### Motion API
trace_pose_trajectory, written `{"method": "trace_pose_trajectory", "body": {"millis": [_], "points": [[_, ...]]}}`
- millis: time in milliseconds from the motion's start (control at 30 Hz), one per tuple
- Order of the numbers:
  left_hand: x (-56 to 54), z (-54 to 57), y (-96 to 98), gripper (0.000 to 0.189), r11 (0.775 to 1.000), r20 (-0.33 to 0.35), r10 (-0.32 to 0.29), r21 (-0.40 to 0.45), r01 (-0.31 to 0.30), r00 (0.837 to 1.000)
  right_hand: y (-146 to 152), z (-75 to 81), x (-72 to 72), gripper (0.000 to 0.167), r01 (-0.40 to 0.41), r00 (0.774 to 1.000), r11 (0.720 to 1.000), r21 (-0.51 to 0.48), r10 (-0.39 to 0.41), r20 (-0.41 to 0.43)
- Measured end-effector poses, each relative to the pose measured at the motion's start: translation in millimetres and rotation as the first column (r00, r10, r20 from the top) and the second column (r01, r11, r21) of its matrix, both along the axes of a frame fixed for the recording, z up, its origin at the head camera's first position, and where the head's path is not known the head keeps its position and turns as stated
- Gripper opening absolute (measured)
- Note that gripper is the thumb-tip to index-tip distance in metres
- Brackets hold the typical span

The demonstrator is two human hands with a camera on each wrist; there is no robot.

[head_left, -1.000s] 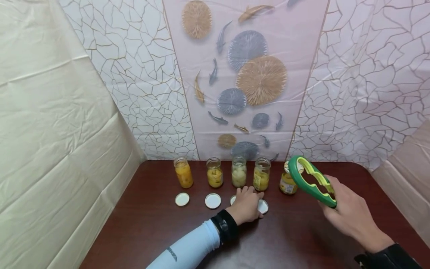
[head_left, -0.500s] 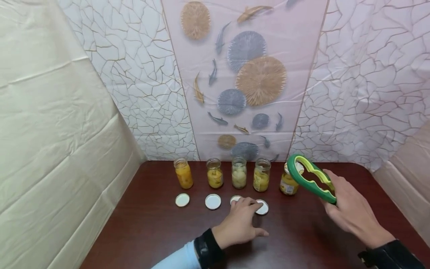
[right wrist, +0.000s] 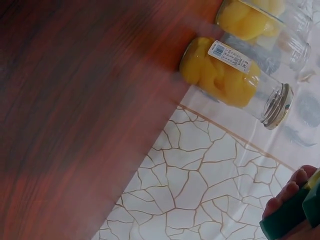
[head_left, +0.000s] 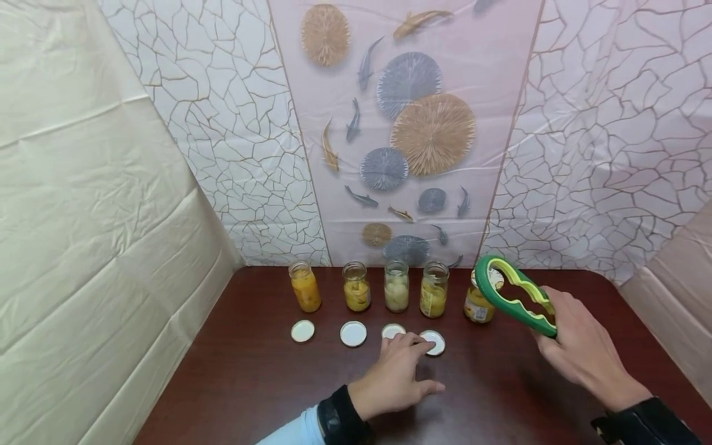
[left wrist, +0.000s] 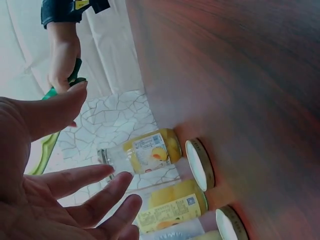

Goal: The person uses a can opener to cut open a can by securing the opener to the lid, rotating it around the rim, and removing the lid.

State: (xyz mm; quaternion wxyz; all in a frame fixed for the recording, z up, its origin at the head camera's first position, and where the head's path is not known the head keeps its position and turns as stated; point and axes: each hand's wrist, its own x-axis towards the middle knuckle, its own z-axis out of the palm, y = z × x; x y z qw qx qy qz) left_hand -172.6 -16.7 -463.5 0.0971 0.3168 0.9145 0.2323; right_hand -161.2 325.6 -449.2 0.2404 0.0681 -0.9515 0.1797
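My left hand is over the table with fingers spread and thumb apart, holding nothing. Its fingertips overlap the two right-hand jar lids, one lid partly hidden behind them and the other showing its white inside. In my right hand I grip a green jar opener with a lime, wavy inner edge. Its far end overlaps the rightmost jar, which wears its metal lid and holds yellow fruit. To the left of that jar stands a lidless jar of yellow fruit.
Three more lidless jars stand along the back: one with pale fruit, one with yellow pieces, one with orange fruit. Two further lids lie before them. A patterned cloth hangs behind the dark table.
My left hand has drawn back from the rightmost lid toward me, its fingers opening and leaving the lid on the table. The right hand with the jar opener has hardly moved.
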Motion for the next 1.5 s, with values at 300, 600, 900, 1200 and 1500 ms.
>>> {"method": "trace_pose_trajectory", "body": {"millis": [300, 600, 900, 1200, 1500], "points": [[-22.6, -8.7, 50.9, 0.066, 0.968, 0.234, -0.005, 0.245, -0.053, 0.972, 3.0, 1.9, 1.1, 0.066, 0.072, 0.996, 0.995, -0.074, -0.068, 0.058], [-59.7, -18.6, 128.9, 0.092, 0.925, 0.324, 0.233, 0.218, -0.312, 0.917, 0.4, 3.1, 3.9, 0.082, 0.165, 0.984, 0.974, -0.153, -0.152, 0.098], [-97.1, -40.9, 168.4, 0.091, 0.861, 0.227, 0.332, 0.323, -0.392, 0.916, -6.3, -1.1, 6.1, 0.062, 0.147, 0.985, 0.976, -0.162, -0.159, -0.062], [-103.1, -46.6, 165.1, 0.06, 0.867, 0.14, 0.293, 0.378, -0.324, 0.946, -8.1, -3.8, 1.6, 0.065, -0.076, 0.927, 0.992, -0.101, 0.033, -0.374], [-100.0, -46.0, 146.2, 0.06, 0.869, 0.135, 0.125, 0.463, -0.174, 0.983, -12.3, -2.2, 7.2, 0.05, -0.131, 0.933, 0.98, -0.148, 0.071, -0.353]]}}
